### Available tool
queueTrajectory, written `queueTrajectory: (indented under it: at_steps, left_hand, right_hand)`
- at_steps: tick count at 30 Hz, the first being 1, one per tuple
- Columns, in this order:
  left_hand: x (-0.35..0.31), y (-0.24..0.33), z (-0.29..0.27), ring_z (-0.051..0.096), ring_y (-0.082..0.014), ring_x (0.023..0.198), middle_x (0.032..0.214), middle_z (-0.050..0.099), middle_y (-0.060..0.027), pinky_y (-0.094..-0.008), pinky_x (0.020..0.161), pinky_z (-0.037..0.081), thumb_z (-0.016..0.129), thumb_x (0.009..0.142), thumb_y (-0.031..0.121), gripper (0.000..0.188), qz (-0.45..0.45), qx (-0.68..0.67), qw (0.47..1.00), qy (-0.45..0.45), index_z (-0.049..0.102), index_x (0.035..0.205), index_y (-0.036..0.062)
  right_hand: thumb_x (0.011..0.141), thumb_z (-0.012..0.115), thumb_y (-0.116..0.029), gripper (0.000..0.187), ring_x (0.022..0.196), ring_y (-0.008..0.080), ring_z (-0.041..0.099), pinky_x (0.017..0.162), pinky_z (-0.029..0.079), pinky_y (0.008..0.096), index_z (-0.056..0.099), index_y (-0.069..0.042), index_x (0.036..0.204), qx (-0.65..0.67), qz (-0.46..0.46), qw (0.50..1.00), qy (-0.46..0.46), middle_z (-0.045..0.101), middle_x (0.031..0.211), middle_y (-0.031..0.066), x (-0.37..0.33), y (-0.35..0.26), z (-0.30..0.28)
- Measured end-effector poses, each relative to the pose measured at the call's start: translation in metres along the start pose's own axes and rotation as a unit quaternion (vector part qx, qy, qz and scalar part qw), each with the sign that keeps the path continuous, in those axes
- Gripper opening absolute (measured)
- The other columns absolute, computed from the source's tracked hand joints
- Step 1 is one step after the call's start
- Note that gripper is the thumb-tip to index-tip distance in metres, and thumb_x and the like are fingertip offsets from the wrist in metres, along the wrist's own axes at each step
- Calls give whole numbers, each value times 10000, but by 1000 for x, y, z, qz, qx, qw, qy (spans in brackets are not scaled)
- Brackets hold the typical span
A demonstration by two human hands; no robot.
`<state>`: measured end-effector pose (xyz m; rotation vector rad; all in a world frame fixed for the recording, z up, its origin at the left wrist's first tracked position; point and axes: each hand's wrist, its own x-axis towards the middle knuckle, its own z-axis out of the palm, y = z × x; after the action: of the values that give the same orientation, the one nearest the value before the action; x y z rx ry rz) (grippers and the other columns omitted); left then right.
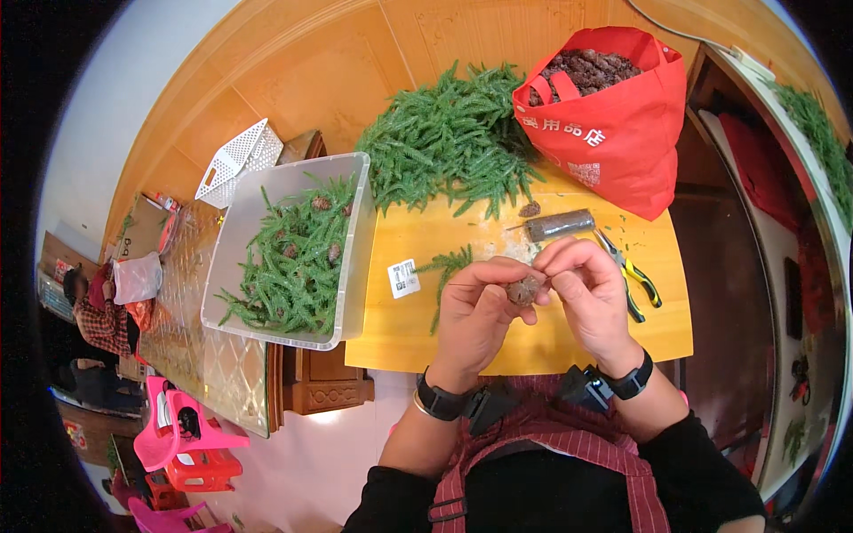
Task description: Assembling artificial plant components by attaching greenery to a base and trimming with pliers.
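Above the near part of the yellow table (391, 333), my left hand (469, 320) is closed round a brown pine cone (522, 290). My right hand (588, 298) meets it at the cone's right side, thumb and fingers pinched; what lies between them is too small to make out. A green artificial pine sprig (450, 261) shows beside my left fingers, its lower part running down next to the hand. Beyond my hands lie a dark wrapped cylinder (562, 225) and a small pine cone (530, 210). Pliers with yellow-black handles (641, 284) lie to the right.
At left stands a clear plastic bin (355, 258) holding green sprigs with cones. A heap of green sprigs (444, 142) and a red bag (613, 133) full of pine cones stand at the back. A white label (403, 278) lies left. Another person (107, 306) is far left.
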<state>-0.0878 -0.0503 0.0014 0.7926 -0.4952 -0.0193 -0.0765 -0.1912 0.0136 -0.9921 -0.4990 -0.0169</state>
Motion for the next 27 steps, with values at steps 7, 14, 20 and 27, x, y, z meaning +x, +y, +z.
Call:
queueTrajectory:
  at_steps: [7, 14, 20, 27]
  left_hand:
    - [1, 0, 0, 583, -225, 827, 991, 562, -144, -262, 609, 485, 508, 875, 230, 257, -15, -10, 1000, -14, 545, 996, 7]
    - [-2, 4, -4, 597, -220, 795, 994, 569, -135, -252, 571, 482, 502, 878, 210, 252, -70, -61, 995, -25, 534, 1006, -5]
    - [2, 7, 13, 603, -195, 771, 959, 577, -108, -229, 567, 484, 478, 889, 204, 248, -107, -18, 986, 129, 510, 1030, 2]
    - [2, 12, 18, 609, -186, 815, 915, 602, -121, -250, 639, 509, 459, 849, -8, 243, -87, 94, 985, 117, 508, 1084, -45]
  right_hand:
    - [849, 507, -66, 50, 751, 125, 504, 654, 427, 241, 513, -16, 845, 41, 45, 998, 0, 518, 903, 102, 2, -5, 1]
    - [832, 516, -42, 31, 782, 143, 506, 698, 424, 254, 512, -18, 852, 7, 5, 999, -48, 515, 895, 105, 5, -10, -2]
    - [825, 504, 5, 37, 833, 161, 512, 757, 422, 275, 501, -19, 853, -83, -36, 996, -26, 515, 906, 108, 2, -5, -4]
    - [838, 471, 25, 59, 888, 187, 523, 787, 434, 297, 467, -22, 873, -176, -99, 979, -41, 531, 941, 137, 0, -3, -5]
